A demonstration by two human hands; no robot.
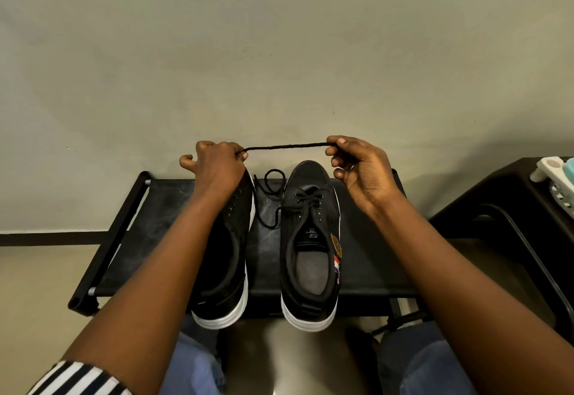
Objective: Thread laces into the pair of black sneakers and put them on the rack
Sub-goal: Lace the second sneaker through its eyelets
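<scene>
**Lace held taut above two black sneakers on a low rack**

Plain pale wall [279, 53] filled the upper part of the view, and a low black rack [366, 258] was set against it on a pale floor. Two black sneakers with white soles were placed side by side on the rack's top, toes toward the wall and heels toward the person, probably so that the eyelets could be reached from above. The right sneaker [310, 248] was already threaded through its lower eyelets, and a loose end of its lace [271, 189] lay looped on the rack between the pair. The left sneaker [230, 255] was partly hidden under a forearm; its eyelets appeared unlaced.

A second black lace [285, 147] was stretched straight between the hands, above the toes. It was pinched by the left hand [217, 165] between thumb and fingertips, and by the right hand [357, 168] between thumb and forefinger, with the other fingers loosely curled. The lace was likely pulled taut to straighten it before threading the left sneaker. A striped sleeve [80, 379] was visible at the lower left, and a dark stand [497, 208] stood just right of the rack.
</scene>
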